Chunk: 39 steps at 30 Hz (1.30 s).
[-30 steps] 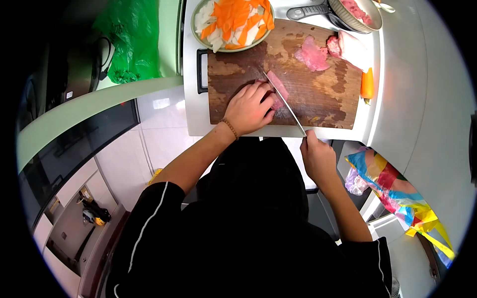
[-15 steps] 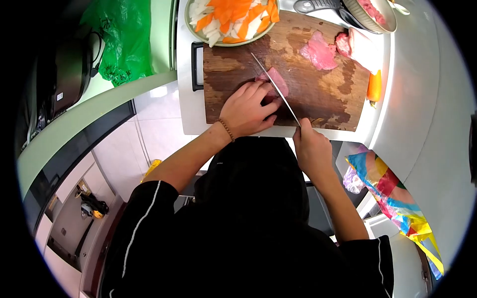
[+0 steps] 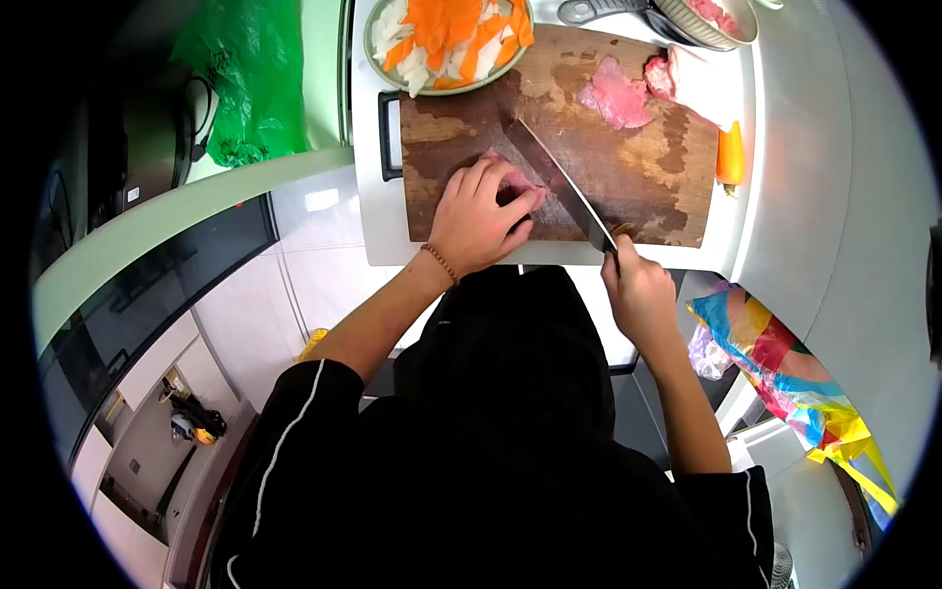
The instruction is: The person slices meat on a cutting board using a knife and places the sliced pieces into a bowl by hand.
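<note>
From where I stand, the left hand (image 3: 476, 213) lies over a piece of meat (image 3: 522, 183), just left of centre in the upper half of the frame. Its fingers curl down on the meat, with the thumb set a little apart towards the board's lower edge; the hand hides much of its grip, so I cannot tell whether that is closed on the meat. A beaded bracelet (image 3: 440, 263) circles that wrist.

The right hand (image 3: 643, 293), right of centre, has its grip closed around the handle of a knife (image 3: 561, 181). The blade slants up and left over the wooden board (image 3: 451, 123), just beside the right end of the meat, its flat side showing (a fairly long blade, by the look of it).

Farther up the board, right of centre, lies a flat pink slice (image 3: 618, 95), and just right of that a chunk of meat (image 3: 689, 83) with a pale side reaches over the board's edge. A carrot (image 3: 730, 157) lies just below the chunk, beside the board. At the top of the frame, left of centre, a green-rimmed dish (image 3: 370, 44) is heaped with orange and white pieces (image 3: 446, 37). At the upper right sits a round container (image 3: 743, 39) with pink meat in it, next to a black handle (image 3: 591, 10). A green plastic bag (image 3: 257, 93) lies at the upper left
</note>
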{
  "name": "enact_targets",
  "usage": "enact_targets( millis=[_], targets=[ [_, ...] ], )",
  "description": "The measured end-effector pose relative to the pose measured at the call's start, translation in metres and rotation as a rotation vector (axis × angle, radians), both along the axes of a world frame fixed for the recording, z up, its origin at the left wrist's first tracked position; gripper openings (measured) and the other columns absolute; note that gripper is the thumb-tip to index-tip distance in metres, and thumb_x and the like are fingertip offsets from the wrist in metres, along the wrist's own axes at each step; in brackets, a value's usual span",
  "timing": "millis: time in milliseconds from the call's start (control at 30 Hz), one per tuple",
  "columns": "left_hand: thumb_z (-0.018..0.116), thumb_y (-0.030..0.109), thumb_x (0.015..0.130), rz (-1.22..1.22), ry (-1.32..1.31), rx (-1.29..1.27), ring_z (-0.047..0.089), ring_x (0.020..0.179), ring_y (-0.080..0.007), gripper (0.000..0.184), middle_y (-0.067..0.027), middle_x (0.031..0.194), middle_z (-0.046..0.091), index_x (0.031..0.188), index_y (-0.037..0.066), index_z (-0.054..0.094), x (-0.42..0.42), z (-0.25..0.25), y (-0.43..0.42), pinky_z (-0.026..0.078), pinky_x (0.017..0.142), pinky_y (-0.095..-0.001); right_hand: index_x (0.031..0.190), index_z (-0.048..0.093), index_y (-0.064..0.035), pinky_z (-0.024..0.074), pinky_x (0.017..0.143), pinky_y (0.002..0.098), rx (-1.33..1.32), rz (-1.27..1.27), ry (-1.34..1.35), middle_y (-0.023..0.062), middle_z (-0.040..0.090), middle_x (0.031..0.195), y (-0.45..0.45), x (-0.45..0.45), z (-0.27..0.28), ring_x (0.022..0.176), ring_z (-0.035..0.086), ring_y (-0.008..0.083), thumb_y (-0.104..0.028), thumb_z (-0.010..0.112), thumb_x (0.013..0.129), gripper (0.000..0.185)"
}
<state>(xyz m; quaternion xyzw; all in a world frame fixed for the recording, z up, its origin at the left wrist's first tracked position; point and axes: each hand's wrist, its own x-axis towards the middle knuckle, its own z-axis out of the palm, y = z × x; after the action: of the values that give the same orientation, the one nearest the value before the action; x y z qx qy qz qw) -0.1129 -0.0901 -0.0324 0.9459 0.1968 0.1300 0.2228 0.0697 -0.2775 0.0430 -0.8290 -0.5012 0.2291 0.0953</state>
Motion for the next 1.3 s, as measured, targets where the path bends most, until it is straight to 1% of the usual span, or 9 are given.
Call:
enact_targets(
  millis=[133,433,733,867,967,1000,1133,1233,1300],
  targets=[
    [0.076,0.018,0.083,-0.038,-0.075,0.01,0.055,0.123,-0.033,0.034,-0.0086,0.126,0.058,0.117,0.018,0.073,-0.008,0.0,0.011,0.045,0.098,-0.0443,0.102,0.056,-0.0061,0.0543,0.059,0.055,-0.026,-0.057,-0.151,0.0195,0.069,0.071,-0.023,0.031,0.002,0.066,0.068,0.0441,-0.019,0.062,0.1,0.014],
    [0.077,0.019,0.087,-0.081,0.113,-0.109,0.055,0.106,-0.0301,0.018,-0.0114,0.115,0.056,0.098,0.011,0.066,0.006,0.012,0.05,0.043,0.093,-0.043,0.098,0.056,0.0002,0.0497,0.06,0.0489,0.144,-0.317,0.158,0.0242,0.062,0.071,-0.022,0.02,0.041,0.068,0.065,0.0462,-0.01,0.062,0.1,0.012],
    [0.067,-0.002,0.085,-0.08,0.061,-0.416,0.059,0.093,-0.0189,0.02,0.0012,0.084,0.057,0.094,0.01,0.053,0.026,0.013,0.023,0.041,0.092,-0.0369,0.097,0.057,0.001,0.0472,0.06,0.0484,0.118,-0.403,0.228,0.0233,0.06,0.07,-0.034,-0.008,0.039,0.066,0.062,0.0452,-0.014,0.061,0.102,0.017],
    [0.069,-0.014,0.088,-0.09,-0.217,-1.438,0.06,0.087,-0.0067,0.032,0.0022,0.092,0.055,0.094,0.009,0.047,0.062,0.012,0.029,0.056,0.076,-0.0301,0.098,0.057,0.0015,0.0457,0.058,0.0449,0.152,-0.473,0.245,0.0203,0.057,0.065,-0.044,-0.008,0.041,0.056,0.058,0.0377,-0.013,0.06,0.102,0.015],
    [0.069,-0.013,0.089,0.028,-0.305,-1.831,0.064,0.09,-0.0113,0.031,-0.0021,0.098,0.057,0.096,0.008,0.047,0.079,0.043,0.029,0.062,0.087,-0.037,0.097,0.059,0.0041,0.0388,0.054,0.0342,0.256,-0.55,0.261,0.0069,0.049,0.062,-0.049,-0.003,0.041,0.055,0.039,0.0141,-0.01,0.062,0.103,0.016],
    [0.072,-0.011,0.089,0.075,-0.258,-1.843,0.067,0.091,-0.0151,0.031,-0.0068,0.105,0.059,0.098,0.007,0.048,0.08,0.043,0.031,0.064,0.091,-0.0403,0.099,0.058,0.0021,0.04,0.054,0.0362,0.306,-0.562,0.288,0.0125,0.05,0.061,-0.052,0.0,0.035,0.052,0.042,0.0182,-0.011,0.06,0.103,0.014],
    [0.073,-0.004,0.09,0.318,-0.009,-1.457,0.07,0.088,-0.0173,0.023,-0.0087,0.106,0.063,0.099,0.004,0.053,0.062,0.02,0.032,0.064,0.082,-0.0368,0.097,0.056,0.003,0.0389,0.053,0.0367,0.266,-0.675,0.4,0.0105,0.049,0.061,-0.056,0.004,0.028,0.053,0.042,0.0172,-0.013,0.061,0.103,0.018],
    [0.074,0.006,0.09,0.351,0.162,-0.899,0.073,0.085,-0.0234,0.018,-0.0111,0.107,0.066,0.099,0.003,0.059,0.04,0.019,0.027,0.063,0.075,-0.0391,0.102,0.059,-0.0006,0.0343,0.051,0.0279,0.249,-0.562,0.371,-0.0041,0.048,0.065,-0.059,0.002,0.016,0.057,0.04,0.0043,-0.011,0.059,0.105,0.011],
    [0.074,0.014,0.09,0.289,0.244,-0.328,0.073,0.083,-0.0278,0.016,-0.0117,0.109,0.068,0.098,0.007,0.062,0.027,0.033,0.013,0.061,0.071,-0.0427,0.099,0.058,0.0028,0.0375,0.052,0.0347,0.219,-0.496,0.298,0.0067,0.051,0.062,-0.055,-0.006,0.017,0.054,0.045,0.0126,-0.012,0.061,0.104,0.016]
  ],
)
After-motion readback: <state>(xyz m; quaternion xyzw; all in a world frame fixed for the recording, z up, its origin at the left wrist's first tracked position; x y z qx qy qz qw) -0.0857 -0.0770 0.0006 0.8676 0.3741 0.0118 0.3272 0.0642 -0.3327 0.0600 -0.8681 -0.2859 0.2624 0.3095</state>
